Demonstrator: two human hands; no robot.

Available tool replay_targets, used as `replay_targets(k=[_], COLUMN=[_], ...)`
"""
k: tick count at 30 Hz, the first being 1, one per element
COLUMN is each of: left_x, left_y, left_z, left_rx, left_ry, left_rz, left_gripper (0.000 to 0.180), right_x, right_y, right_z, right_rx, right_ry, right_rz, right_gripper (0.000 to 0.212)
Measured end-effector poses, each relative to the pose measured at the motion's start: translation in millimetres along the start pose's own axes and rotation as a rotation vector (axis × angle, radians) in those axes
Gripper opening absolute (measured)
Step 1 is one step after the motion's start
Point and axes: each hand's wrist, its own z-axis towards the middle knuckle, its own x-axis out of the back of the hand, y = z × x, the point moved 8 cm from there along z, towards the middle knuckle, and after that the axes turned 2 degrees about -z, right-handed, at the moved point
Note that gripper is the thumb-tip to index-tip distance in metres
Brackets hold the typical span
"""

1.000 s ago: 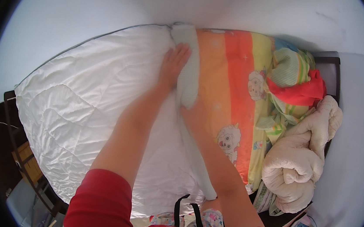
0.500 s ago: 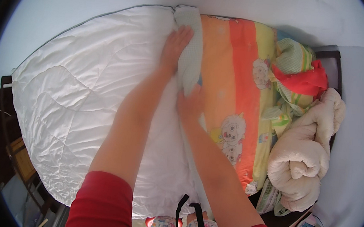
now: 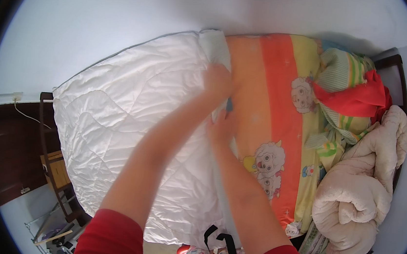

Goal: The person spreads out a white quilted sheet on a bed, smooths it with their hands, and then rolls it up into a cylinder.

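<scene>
A white quilt covers the left part of the bed. Its right edge meets a folded pale grey-green strip running from the wall toward me. My left hand is over this strip, bent toward the right, with its fingers smeared by motion. Just nearer to me, my right hand rests along the same edge, thumb and fingers apart though somewhat blurred. A small blue patch shows by its fingertips. To the right lies a bedsheet striped orange, red and yellow with cartoon sheep.
At the right end sit a rolled cream quilt, a green-striped bundle and a red cloth. Dark bed frame posts stand at the ends. The wall borders the far side. A wooden chair-like piece is at lower left.
My left hand has moved right and toward me, from lying flat on the strip's left side to bending over it. The whole view has shifted, showing more floor at lower left.
</scene>
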Motion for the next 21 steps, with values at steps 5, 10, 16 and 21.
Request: replay_targets(k=[5,10,16,21], left_x=[-22,-23,-48,-69], left_y=[-14,-44,-74,-120], left_z=[9,-1,7,18], left_rx=[0.237,0.194,0.131,0.087], left_ry=[0.177,0.406,0.559,0.526], left_rz=[-0.200,-0.426,-0.459,-0.577], left_gripper=[0.047,0.047,0.051,0.047], right_x=[6,6,14,45], right_y=[4,4,8,38], right_z=[6,5,2,-69], right_rx=[0.011,-0.062,-0.123,-0.146], right_ry=[0.058,0.025,-0.090,-0.335], right_rz=[0.038,0.102,0.136,0.107], right_gripper=[0.037,0.036,0.052,0.065])
